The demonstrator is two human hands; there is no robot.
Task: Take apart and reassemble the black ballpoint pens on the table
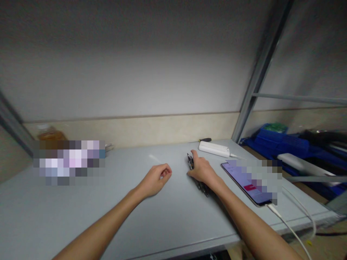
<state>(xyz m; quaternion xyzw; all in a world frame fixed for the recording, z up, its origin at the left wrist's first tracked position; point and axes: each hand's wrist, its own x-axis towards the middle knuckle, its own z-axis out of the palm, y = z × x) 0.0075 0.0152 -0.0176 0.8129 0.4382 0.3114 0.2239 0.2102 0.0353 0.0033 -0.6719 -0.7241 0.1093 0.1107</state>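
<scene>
Several slim black pens with silvery tips [202, 188] lie in a bunch on the grey tabletop [127, 220], right of centre. Over them is my right hand [201, 168], thumb and fingers bent around the bunch; the palm hides their middle. My left hand [157, 179] rests on the table to the left, its fingers curled in toward the thumb with nothing visible in them. A gap separates it from the pens.
To the right lie a phone [244, 182] with a lit screen and cable, a white power bank [214, 148], and a screwdriver [205, 140] by the wall. Blurred-out items and a bottle [51, 133] stand at left. Metal posts [251, 94] flank the table; blue bags [279, 141] lie beyond.
</scene>
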